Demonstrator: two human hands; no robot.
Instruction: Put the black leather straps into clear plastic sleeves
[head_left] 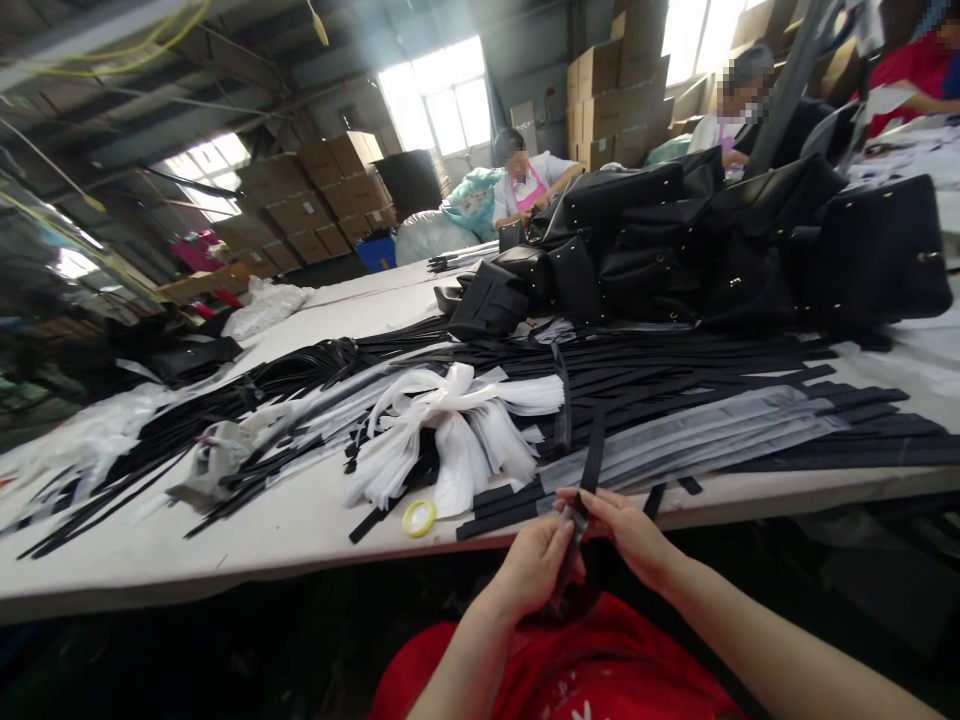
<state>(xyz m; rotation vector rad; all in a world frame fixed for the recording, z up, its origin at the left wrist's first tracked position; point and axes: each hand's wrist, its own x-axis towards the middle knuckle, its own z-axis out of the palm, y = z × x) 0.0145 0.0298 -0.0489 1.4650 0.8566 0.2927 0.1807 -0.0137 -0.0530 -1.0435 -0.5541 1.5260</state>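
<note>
Below the table's front edge, my left hand and my right hand meet around a black strap that runs up onto the white table. Both hands pinch the strap's lower end, fingers closed on it. The strap's far part lies over a heap of long black straps. Grey wrapped strips lie just right of the hands on the table.
A bundle of white tissue wrapping and a yellow tape ring lie left of the hands. Black handbags are piled at the back right. Other people work at the far side among stacked cardboard boxes.
</note>
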